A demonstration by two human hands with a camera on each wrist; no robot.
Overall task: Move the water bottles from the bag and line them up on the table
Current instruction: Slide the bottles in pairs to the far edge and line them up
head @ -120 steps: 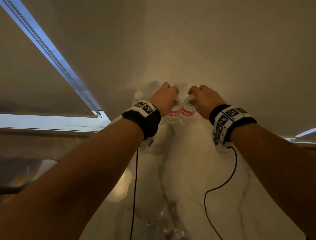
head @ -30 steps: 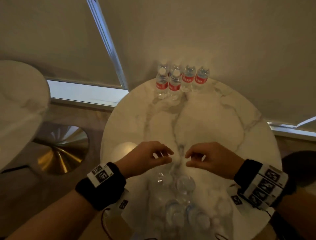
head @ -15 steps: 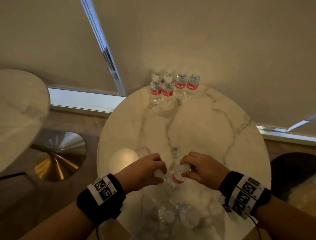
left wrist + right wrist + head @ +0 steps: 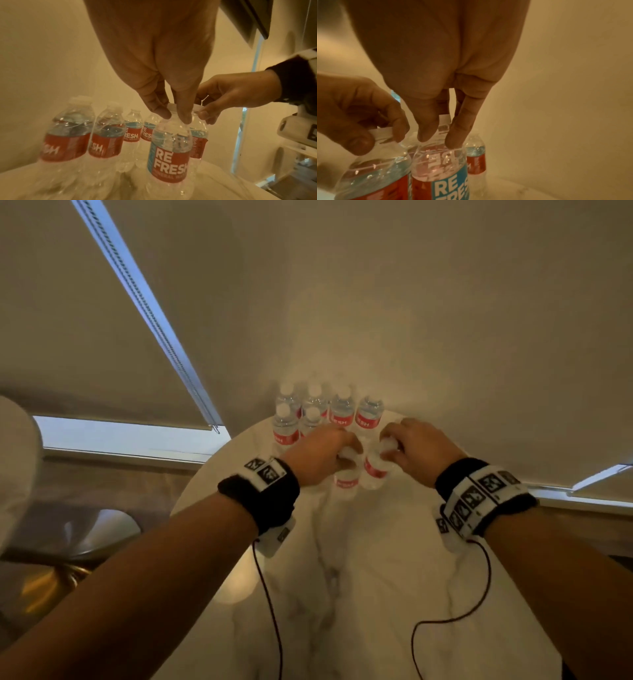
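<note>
Two bottles gripped by their caps
Left hand (image 4: 320, 455) pinched one bottle (image 4: 346, 482); right hand (image 4: 419, 451) pinched another (image 4: 375, 470), beside six standing bottles (image 4: 342, 414) on the surface (image 4: 376, 577).

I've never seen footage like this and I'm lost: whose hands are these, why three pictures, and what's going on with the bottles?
No machine here: a person wears one camera on the head and one on each wrist. The head view looks down along both arms at a round marble table. At its far edge stand six water bottles with red labels. The left hand pinches the neck of one more bottle, and the right hand pinches another, both close in front of that group. The wrist views show the same grips close up: fingers round a white cap, likewise on the right. The black wristbands carry the wrist cameras.
</note>
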